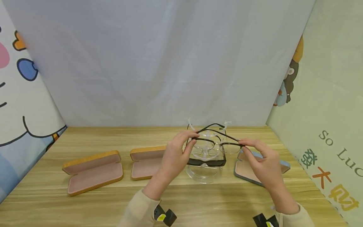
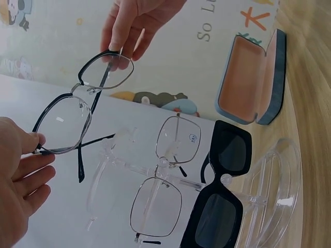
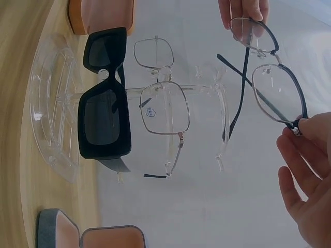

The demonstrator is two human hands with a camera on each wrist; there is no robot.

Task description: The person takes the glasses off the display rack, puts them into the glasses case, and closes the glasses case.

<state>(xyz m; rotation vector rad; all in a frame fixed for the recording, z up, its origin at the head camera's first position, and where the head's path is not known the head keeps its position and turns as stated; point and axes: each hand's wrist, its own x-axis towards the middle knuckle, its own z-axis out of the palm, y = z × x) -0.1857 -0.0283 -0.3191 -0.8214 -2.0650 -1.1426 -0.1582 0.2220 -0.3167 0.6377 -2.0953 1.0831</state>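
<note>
A pair of black half-rim eyeglasses is held between both hands, temples unfolded and pointing away. My left hand pinches one end of the frame near the hinge, and my right hand pinches the other. In the left wrist view the eyeglasses hang above a clear acrylic display stand. On that stand sit thin metal-framed eyeglasses and, lower down, black sunglasses. The stand's topmost arms carry nothing in the right wrist view.
Two open orange-edged glasses cases lie left of the stand on the wooden table. An open blue-grey case is at the right, partly behind my right hand. A pale curtain closes off the back.
</note>
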